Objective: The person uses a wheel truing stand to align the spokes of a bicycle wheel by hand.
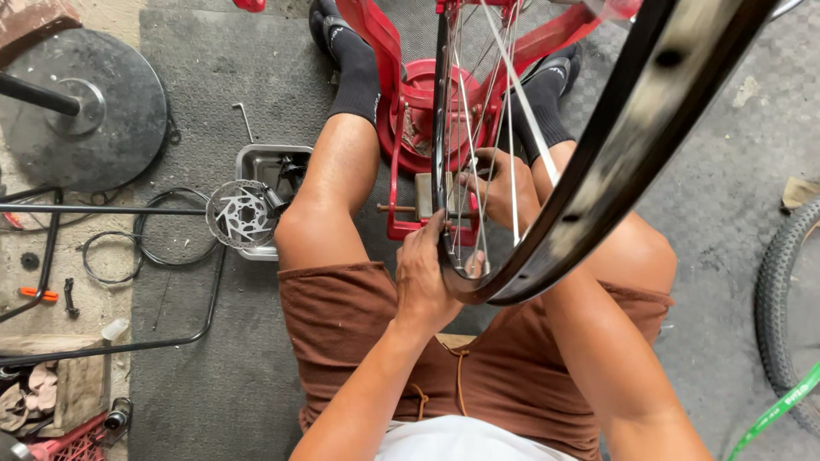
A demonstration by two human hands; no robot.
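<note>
The left hand (424, 277) grips the black wheel rim (598, 179) at its lowest point. The right hand (500, 188) reaches among the spokes (510, 128), fingers curled; what it pinches cannot be told.

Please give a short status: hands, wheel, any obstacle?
Left hand grips wheel rim. Right hand among the spokes. Wheel sits in red stand. Nothing blocks the hands.

One head-worn camera looks steeply down, close over the seated person's lap, at a black spoked bicycle wheel rim (598, 171) in a red metal stand (410, 111).
</note>
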